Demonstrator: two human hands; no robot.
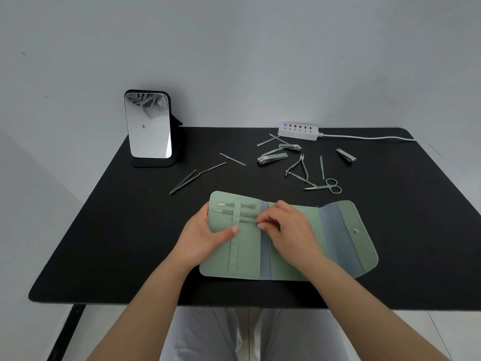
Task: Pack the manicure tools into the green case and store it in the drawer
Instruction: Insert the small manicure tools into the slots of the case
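The green case [289, 238] lies unfolded on the near middle of the black surface [104, 230], its snap flap [356, 231] turned out to the right. Two slim tools [235, 207] already sit under the elastic strap [235, 235] on the left panel, one above the other at the far end of the strap.

The left hand [205, 238] rests on the case's left edge, fingers wrapped behind it and the thumb pressed flat on the panel just beside the strap, steadying it. The right hand [286, 227] is closed into a fingertip pinch at the right side of the strap, just below the two seated tools; it seems to hold the end of a third thin tool being fed under the elastic, though the tool itself is mostly hidden by the fingers.

So the step in hand is loading the case, and it is early: most of the set is still loose on the far part of the surface. The tweezers [183, 182] and a thin probe [232, 159] lie to the left, the nail clippers [272, 158], cuticle nipper [298, 166] and scissors [329, 186] to the right, with another clipper [345, 155] further right again.

Next, the pinched tool likely needs sliding leftward until the strap grips it, with the thumb keeping the panel flat. Then the right hand must reach far for another piece. No drawer is in view.
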